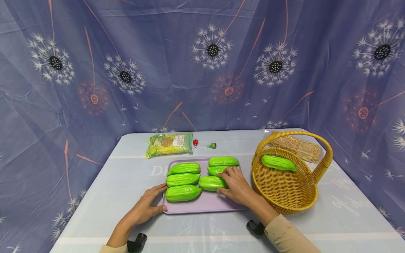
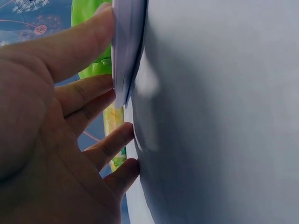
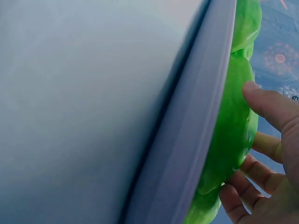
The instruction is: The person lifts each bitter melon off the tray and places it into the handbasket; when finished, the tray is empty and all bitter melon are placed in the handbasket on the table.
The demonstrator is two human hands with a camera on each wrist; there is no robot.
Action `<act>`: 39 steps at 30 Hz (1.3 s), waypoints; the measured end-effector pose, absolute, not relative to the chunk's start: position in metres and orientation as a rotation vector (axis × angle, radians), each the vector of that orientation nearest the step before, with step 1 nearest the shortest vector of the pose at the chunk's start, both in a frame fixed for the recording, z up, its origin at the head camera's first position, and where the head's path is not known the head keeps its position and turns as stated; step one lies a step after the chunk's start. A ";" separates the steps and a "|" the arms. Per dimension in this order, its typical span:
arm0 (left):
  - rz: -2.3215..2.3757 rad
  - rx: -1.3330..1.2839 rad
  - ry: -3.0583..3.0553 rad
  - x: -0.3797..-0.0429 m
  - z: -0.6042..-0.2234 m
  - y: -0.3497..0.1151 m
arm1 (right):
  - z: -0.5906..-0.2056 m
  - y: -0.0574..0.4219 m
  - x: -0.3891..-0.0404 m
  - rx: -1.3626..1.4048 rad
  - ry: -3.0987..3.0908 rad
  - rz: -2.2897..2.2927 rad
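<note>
Several glossy green bitter melons lie in two columns on a lilac tray (image 1: 202, 208). At the right column's near end, my right hand (image 1: 235, 186) grips the front bitter melon (image 1: 211, 183), thumb on its near side and fingers over its far side. Part of the bitter melon behind it (image 1: 215, 170) is hidden by those fingers. The right wrist view shows the thumb against the gripped melon (image 3: 231, 121). My left hand (image 1: 146, 205) touches the tray's left rim with fairly straight fingers, thumb at the near corner; the left wrist view shows them along the rim (image 2: 125, 51).
To the tray's right stands a yellow wicker basket (image 1: 275, 189) with a tall handle; one bitter melon (image 1: 278, 163) lies inside. Behind the basket is a clear-wrapped packet (image 1: 297, 146). A green-yellow bag (image 1: 167, 144), a red lollipop (image 1: 195, 142) and a green one (image 1: 212, 145) lie behind the tray.
</note>
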State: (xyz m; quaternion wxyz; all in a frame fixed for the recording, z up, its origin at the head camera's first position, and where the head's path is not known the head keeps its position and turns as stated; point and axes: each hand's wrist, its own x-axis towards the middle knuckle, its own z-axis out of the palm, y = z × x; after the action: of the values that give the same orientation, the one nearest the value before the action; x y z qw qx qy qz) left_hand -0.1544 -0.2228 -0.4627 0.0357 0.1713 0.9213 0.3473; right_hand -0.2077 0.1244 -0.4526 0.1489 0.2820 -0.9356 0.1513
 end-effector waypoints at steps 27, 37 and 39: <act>1.045 0.521 2.852 -0.154 -0.465 -0.223 | -0.426 0.138 -0.188 0.791 -2.622 0.538; 1.051 0.533 2.859 -0.154 -0.464 -0.224 | -0.403 0.162 -0.173 0.813 -2.487 0.583; 1.050 0.539 2.865 -0.154 -0.464 -0.224 | -0.400 0.168 -0.171 0.810 -2.478 0.574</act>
State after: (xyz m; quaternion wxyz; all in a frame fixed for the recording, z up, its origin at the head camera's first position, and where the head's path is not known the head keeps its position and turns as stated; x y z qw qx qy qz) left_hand -0.1537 -0.2239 -0.4638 0.0217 0.1741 0.9244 0.3387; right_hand -0.1708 0.1677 -0.3997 0.2337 0.2951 -0.9025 0.2091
